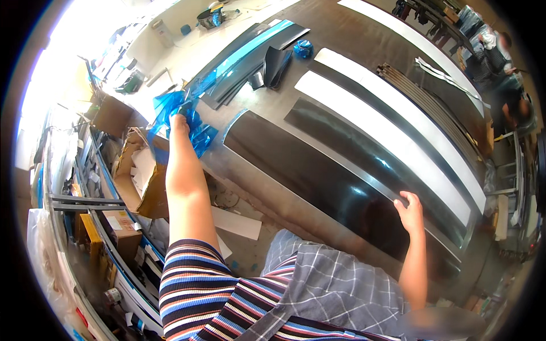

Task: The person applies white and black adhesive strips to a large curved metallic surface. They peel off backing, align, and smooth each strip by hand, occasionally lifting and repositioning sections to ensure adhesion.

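My left hand (180, 123) reaches out to the table's left edge, closed around a crumpled bunch of blue plastic film (202, 133). The film spreads out on both sides of my fingers. Over the near right part of the table is my right hand (410, 213), fingers curved and apart with nothing in them. It is nearest to a long dark glossy panel (318, 176) that lies across the table's near side. Whether its fingertips touch the panel I cannot tell. Beyond lies a second dark strip (358, 145).
White panels (364, 108) and a bundle of brown strips (426, 102) lie farther back. Dark strips with blue film (244, 57) and a blue film ball (303, 49) sit at the far left. A cardboard box (136, 170) and shelving stand left. People (495, 48) are at the far right.
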`<state>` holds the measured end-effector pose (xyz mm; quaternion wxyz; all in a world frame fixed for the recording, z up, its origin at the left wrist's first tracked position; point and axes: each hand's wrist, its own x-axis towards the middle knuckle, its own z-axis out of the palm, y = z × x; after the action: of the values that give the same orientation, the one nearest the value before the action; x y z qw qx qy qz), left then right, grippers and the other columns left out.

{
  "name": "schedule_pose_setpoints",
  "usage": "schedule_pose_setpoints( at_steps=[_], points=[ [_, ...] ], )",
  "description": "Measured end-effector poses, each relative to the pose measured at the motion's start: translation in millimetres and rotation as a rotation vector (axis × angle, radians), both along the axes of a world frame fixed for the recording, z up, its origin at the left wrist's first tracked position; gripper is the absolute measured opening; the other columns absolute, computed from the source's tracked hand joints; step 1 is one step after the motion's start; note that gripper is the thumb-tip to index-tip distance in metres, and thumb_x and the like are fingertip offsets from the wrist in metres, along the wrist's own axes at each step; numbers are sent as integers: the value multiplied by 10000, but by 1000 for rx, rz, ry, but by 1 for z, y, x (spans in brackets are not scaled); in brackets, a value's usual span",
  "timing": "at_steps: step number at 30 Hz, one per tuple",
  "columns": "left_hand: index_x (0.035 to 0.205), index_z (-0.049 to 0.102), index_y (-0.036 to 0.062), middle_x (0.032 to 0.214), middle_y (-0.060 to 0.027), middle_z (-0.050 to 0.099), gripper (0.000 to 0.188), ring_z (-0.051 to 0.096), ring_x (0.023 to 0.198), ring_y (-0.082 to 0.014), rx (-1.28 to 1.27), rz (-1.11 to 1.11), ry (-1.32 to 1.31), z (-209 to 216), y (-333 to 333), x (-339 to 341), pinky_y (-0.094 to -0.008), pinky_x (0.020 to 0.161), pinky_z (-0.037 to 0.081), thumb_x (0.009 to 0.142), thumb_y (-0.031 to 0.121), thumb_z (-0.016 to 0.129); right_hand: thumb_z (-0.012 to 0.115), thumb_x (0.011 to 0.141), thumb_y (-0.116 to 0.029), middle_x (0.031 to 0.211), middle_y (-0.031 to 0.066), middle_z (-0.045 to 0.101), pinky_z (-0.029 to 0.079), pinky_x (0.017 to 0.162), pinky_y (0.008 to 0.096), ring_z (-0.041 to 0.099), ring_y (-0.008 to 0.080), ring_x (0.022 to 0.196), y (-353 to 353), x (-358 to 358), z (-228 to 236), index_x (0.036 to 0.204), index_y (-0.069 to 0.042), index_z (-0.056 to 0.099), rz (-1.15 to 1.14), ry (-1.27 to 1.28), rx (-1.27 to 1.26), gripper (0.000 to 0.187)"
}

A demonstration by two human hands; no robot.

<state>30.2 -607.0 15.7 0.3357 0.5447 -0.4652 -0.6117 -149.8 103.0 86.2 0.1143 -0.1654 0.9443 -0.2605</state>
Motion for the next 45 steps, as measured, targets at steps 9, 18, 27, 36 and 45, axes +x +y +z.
schedule_pose_setpoints(
  at_steps=[9, 18, 27, 36, 45],
  points=[
    [1094, 505, -23, 1065, -183, 597, 215, 593, 1030, -322, 622, -135, 567, -47, 40, 14, -435, 897, 526, 879, -15, 494, 684, 807, -168, 1114, 181, 629, 460, 937, 375, 603, 308, 1067, -44, 32, 4, 1093, 18, 622, 169, -177, -109, 347],
    [1293, 482, -37, 1221, -194, 551, 703, 561, 1058, -259, -264, -295, -470, -4, 34, 22, -356, 877, 463, 717, 225, 790, 662, 822, -184, 1128, 172, 627, 456, 943, 369, 595, 318, 1074, -91, 40, 33, 1110, 10, 615, 373, -215, -111, 351],
    [1077, 658, -5, 963, -184, 681, 527, 638, 905, -301, -674, -408, -922, 29, -45, 43, -394, 839, 482, 865, 471, 579, 669, 823, -186, 1124, 180, 628, 464, 939, 381, 592, 325, 1076, -38, 35, 16, 1103, 14, 627, 314, -173, -13, 346],
    [945, 649, 50, 987, -213, 656, 421, 617, 947, -398, -1109, -175, -1134, 86, -2, 1, -500, 824, 471, 890, 414, 446, 678, 829, -206, 1099, 174, 643, 494, 887, 377, 622, 314, 1025, 73, 56, -2, 1099, 2, 632, -2, -138, -93, 344],
    [903, 610, 21, 787, -98, 599, 153, 560, 611, -186, -1362, -1200, -334, 24, 262, -148, -310, 591, 459, 810, 123, 677, 682, 822, -209, 985, 183, 684, 527, 809, 375, 671, 287, 920, 160, 63, -18, 1057, 8, 656, -357, -149, -109, 321]
  ],
)
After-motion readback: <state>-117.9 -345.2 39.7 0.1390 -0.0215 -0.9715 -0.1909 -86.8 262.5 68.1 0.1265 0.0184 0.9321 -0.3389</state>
